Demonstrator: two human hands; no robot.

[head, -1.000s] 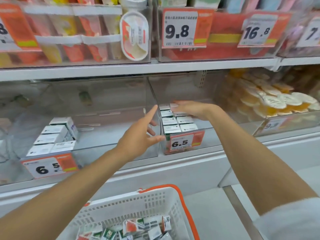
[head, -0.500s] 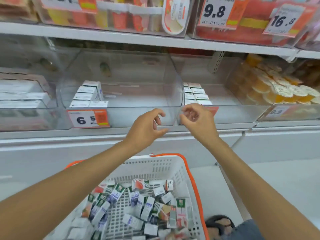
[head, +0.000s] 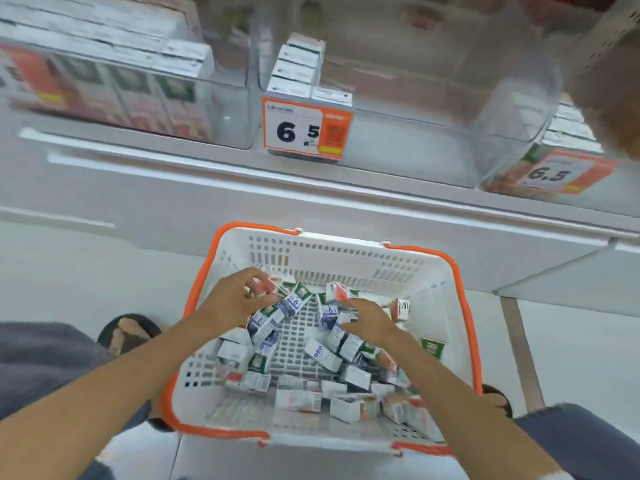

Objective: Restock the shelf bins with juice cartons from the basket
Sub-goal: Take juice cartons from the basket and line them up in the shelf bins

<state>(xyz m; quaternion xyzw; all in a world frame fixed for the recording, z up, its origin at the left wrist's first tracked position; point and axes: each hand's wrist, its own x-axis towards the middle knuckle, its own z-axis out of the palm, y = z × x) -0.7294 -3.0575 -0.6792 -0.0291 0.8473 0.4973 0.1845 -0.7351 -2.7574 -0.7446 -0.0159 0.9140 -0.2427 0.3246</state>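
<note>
Shelving (head: pixel 311 202) in white runs across the upper part of the view, above a pale floor (head: pixel 69 271). Three clear plastic bins sit on it side by side. The left bin (head: pixel 221 109) is packed with larger cartons (head: pixel 138 98) whose red and green fronts are too blurred to read. The middle bin (head: pixel 415 140) holds only a short row of small white-topped cartons (head: pixel 298 67) against its left wall. The right bin (head: pixel 498 183) shows more cartons behind its front.

Below the shelf stands a white perforated basket (head: pixel 332 258) with orange handles, directly between the person and the bins. A loose heap of juice cartons (head: pixel 311 355) lies inside it, tumbled at all angles. Several have blue-purple sides printed with a "6", others show green logos or red patches that cannot be read.

Both bare forearms reach down into the basket. The left hand (head: pixel 239 299) is at the far left of the heap, its fingers (head: pixel 252 284) curled and pinching a red-marked carton (head: pixel 268 287). The right hand (head: pixel 367 320) rests on the cartons further right, fingers apart and only slightly bent, gripping nothing that shows.

An orange-edged price tag (head: pixel 306 131) on the middle bin reads "6 5". A tilted tag (head: pixel 550 174) on the right bin reads "6.5". A dark sandal (head: pixel 128 332) shows on the floor just left of the basket.
</note>
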